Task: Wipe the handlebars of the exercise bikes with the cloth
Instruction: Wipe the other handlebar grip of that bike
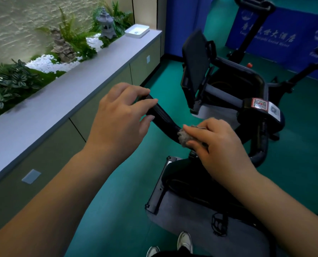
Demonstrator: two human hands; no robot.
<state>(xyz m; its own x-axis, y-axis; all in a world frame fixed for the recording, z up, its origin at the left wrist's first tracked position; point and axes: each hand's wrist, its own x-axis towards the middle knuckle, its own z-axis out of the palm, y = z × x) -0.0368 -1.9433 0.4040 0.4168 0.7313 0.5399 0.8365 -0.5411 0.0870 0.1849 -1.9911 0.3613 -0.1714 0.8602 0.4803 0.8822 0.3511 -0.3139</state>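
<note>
A: What is the biggest thing here?

B: The black exercise bike (228, 101) in front of the person. More bikes (254, 28) stand behind it, by the blue wall. I cannot tell if those have been wiped. So I think there is a lot left to do.

A: Which part is being cleaned now?

B: The left handlebar (161, 117). It sticks out toward the long grey counter (65, 101) with the plants.

A: What is the left hand doing?

B: The left hand (121, 117) rests on the end of that bar. Its fingers curl loosely over the tip and hold it steady.

A: And the cloth?

B: The grey cloth (185, 139) is bunched up in the right hand (215, 143). The fingers wrap around it and press it on the bend of the bar. It sits just beside the left hand, lower down the same bar.
</note>
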